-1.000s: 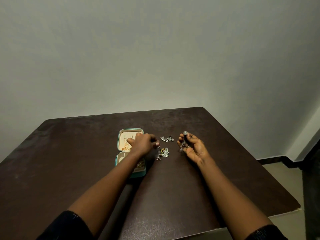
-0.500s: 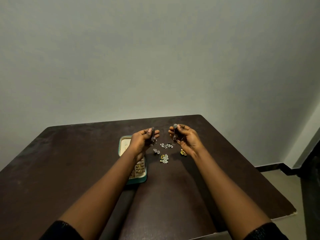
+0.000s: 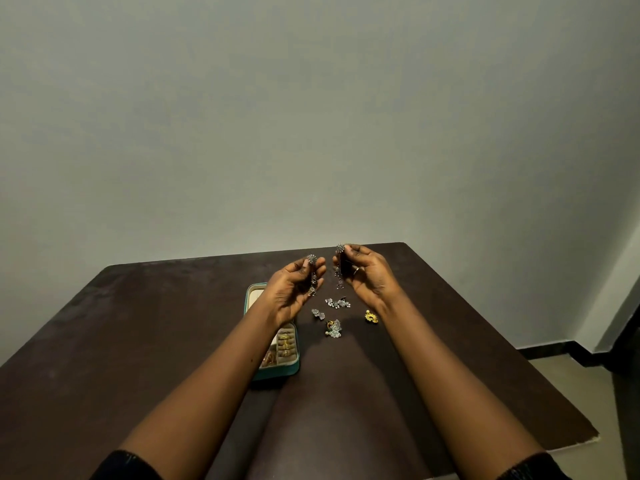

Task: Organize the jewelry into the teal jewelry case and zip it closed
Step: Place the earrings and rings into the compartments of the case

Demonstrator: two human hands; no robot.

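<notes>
Two hands we raised palms-inward: left hand [image 3: 294, 292] pinching one silver drop earring [image 3: 313, 274], right hand [image 3: 367, 276] pinching another drop earring [image 3: 339, 268]; both hung vertically.

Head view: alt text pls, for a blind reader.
Each raised hand, left hand and right hand, pinches a silver drop earring above a dark table. Below lie loose jewelry pieces beside an open teal jewelry case.

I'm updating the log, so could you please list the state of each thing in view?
Jewelry case: open, unzipped, on the table.
Left hand: raised, pinching a dangling silver earring.
Right hand: raised, pinching a matching earring.
Loose jewelry: lying on the table, outside the case.
</notes>
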